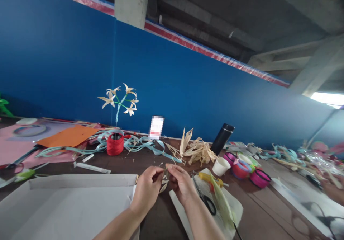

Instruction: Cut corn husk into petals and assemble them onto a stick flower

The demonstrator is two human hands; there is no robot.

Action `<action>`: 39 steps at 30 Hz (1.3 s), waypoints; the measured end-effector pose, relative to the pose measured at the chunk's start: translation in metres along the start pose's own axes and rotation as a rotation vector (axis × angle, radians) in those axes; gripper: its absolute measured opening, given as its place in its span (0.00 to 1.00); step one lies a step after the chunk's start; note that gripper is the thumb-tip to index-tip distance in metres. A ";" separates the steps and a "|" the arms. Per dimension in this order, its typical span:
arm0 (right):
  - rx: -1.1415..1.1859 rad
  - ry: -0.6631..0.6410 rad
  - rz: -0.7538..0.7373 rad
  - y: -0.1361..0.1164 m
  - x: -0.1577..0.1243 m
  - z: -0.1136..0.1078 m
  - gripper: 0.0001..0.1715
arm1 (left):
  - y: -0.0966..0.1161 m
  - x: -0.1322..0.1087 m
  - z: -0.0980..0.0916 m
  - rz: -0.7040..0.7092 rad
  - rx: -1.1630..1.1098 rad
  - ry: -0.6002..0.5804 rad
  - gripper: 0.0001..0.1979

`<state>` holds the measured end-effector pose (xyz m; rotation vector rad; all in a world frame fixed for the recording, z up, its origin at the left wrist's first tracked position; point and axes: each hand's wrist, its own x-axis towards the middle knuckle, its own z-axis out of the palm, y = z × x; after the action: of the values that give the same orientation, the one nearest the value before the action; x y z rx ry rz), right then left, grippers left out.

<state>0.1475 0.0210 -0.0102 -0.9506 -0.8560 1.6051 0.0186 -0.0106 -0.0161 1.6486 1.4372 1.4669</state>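
Note:
My left hand [148, 188] and my right hand [180, 183] meet over the dark table, both with fingers pinched on a small pale strip of dried husk [163, 184] held between them. Thin husk pieces hang down between the two hands. Just right of my right hand lie black-handled scissors [205, 199] on a white sheet [233, 206], beside a yellow-handled tool [207, 177] and a long pale green leaf [221, 202].
A large white board [67, 207] lies at the left. Behind stand a red thread spool [115, 144] with a husk-flower stem [119, 102], blue ribbon [145, 145], a husk pile [197, 149], a black flask [222, 138], a white cup [220, 166] and coloured tape rolls [251, 170]. Another person's hand [334, 189] shows at far right.

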 end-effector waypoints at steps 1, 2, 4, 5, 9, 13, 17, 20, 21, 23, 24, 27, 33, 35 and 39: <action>0.000 -0.006 0.000 0.000 0.000 0.000 0.16 | 0.000 0.000 0.000 -0.001 -0.002 -0.003 0.09; 0.000 -0.011 -0.001 0.000 0.000 0.000 0.16 | 0.000 0.000 0.000 -0.001 -0.005 -0.005 0.09; 0.002 -0.011 -0.006 -0.001 0.000 0.000 0.16 | 0.001 0.000 0.000 0.003 -0.011 -0.007 0.09; 0.005 -0.007 -0.011 0.000 0.000 0.000 0.17 | 0.001 0.000 0.000 0.003 -0.014 -0.003 0.09; 0.028 -0.006 -0.023 0.000 -0.001 -0.001 0.16 | 0.001 0.000 0.000 -0.006 -0.016 0.019 0.09; 0.037 -0.021 -0.020 0.000 -0.001 -0.001 0.15 | 0.001 0.000 0.000 -0.011 -0.015 0.020 0.09; 0.034 -0.033 -0.020 0.001 -0.001 0.000 0.15 | 0.001 -0.001 0.000 -0.024 -0.016 0.021 0.08; 0.026 -0.038 -0.021 0.002 -0.001 0.000 0.15 | 0.001 0.000 0.000 -0.018 -0.015 0.023 0.08; 0.026 -0.037 -0.021 0.002 -0.001 0.000 0.14 | 0.001 0.000 0.000 -0.020 -0.015 0.026 0.08; 0.025 -0.032 -0.025 0.002 0.000 0.000 0.14 | 0.000 0.000 0.001 -0.026 -0.021 0.027 0.08; 0.024 -0.029 -0.026 0.003 0.000 -0.001 0.14 | 0.000 0.000 0.001 -0.028 -0.024 0.026 0.08; 0.024 -0.026 -0.022 0.002 -0.001 -0.001 0.14 | 0.000 0.001 0.001 -0.028 -0.019 0.024 0.09; 0.021 -0.022 -0.025 0.002 0.000 0.000 0.14 | 0.000 0.001 0.000 -0.031 0.002 0.006 0.09; 0.024 -0.024 -0.034 0.002 0.000 0.000 0.14 | 0.000 0.001 -0.001 -0.036 0.007 -0.003 0.09; 0.019 -0.026 -0.038 0.002 0.000 0.000 0.14 | 0.001 -0.001 -0.001 -0.046 0.007 -0.013 0.08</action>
<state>0.1465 0.0204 -0.0119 -0.8977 -0.8703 1.5932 0.0183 -0.0115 -0.0157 1.6158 1.4655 1.4254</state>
